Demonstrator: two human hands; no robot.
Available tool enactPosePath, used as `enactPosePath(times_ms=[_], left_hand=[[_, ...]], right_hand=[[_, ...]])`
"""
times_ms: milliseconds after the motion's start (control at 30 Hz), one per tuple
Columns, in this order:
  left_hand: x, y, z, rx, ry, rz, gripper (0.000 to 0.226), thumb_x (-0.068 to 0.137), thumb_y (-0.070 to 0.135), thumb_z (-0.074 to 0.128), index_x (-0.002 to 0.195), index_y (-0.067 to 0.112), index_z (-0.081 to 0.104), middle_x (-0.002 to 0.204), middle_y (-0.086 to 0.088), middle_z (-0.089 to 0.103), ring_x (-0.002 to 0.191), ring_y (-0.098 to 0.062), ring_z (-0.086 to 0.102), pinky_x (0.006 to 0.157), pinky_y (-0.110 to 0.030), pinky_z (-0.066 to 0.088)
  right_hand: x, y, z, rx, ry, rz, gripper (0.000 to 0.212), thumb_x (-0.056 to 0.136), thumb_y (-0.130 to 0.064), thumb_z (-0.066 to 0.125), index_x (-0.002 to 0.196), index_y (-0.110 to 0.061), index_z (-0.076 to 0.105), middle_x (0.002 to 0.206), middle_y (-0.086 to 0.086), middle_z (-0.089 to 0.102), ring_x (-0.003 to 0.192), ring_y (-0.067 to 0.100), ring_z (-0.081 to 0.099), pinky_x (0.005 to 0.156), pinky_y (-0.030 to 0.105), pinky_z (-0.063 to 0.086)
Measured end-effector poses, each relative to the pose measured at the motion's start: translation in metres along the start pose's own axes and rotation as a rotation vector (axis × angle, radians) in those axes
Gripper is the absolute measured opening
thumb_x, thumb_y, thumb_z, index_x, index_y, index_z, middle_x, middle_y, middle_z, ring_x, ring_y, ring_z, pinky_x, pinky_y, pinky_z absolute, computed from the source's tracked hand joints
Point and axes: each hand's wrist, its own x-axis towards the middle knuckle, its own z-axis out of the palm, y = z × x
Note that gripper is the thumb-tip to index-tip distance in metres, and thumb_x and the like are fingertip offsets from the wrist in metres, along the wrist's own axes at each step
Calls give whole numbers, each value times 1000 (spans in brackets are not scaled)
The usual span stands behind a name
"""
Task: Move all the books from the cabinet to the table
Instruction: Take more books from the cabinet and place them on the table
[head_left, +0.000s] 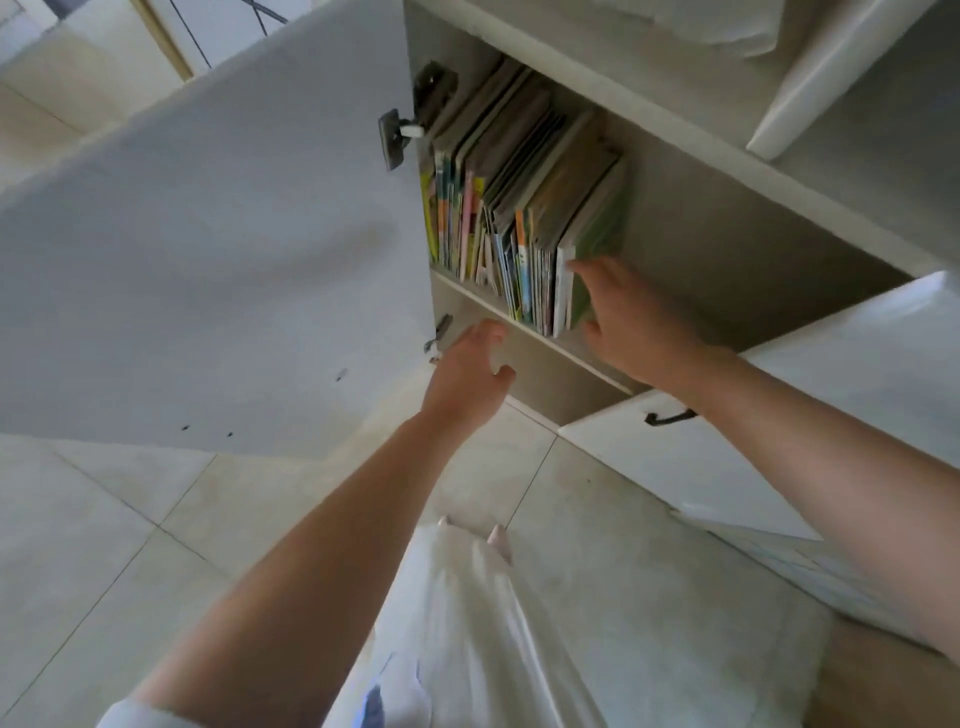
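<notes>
1. The cabinet door stands swung open, left of both hands.
2. The left hand is spread wide and empty, just below the shelf edge.
3. The books stand packed upright above it.
4. The right hand, fingers spread, touches the outermost book; best to press the row from both ends before lifting.
</notes>
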Motion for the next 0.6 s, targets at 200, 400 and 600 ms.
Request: enactPosePath(times_ms=[200, 400, 600], left_hand=[[68, 0, 35, -23, 46, 45, 58, 88, 9, 62, 142, 16, 41, 147, -1, 44, 132, -20, 45, 93, -17, 30], [113, 0, 68, -123, 135, 99, 76, 83, 7, 67, 149, 12, 29, 150, -8, 37, 133, -27, 45, 105, -40, 45], [126, -3, 77, -257, 185, 72, 69, 81, 5, 66, 141, 15, 33, 144, -5, 40, 124, -24, 53, 86, -32, 53]], right_hand=[[71, 41, 30, -163, 108, -60, 79, 81, 10, 57, 149, -13, 23, 150, 12, 33, 135, 31, 32, 108, 39, 35], [115, 63, 44, -330, 87, -148, 80, 79, 6, 53, 150, -15, 23, 149, 15, 35, 134, 42, 31, 98, 53, 43], [129, 78, 43, -377, 58, -202, 82, 75, 1, 60, 147, -16, 25, 138, 19, 47, 127, 43, 38, 92, 53, 44]])
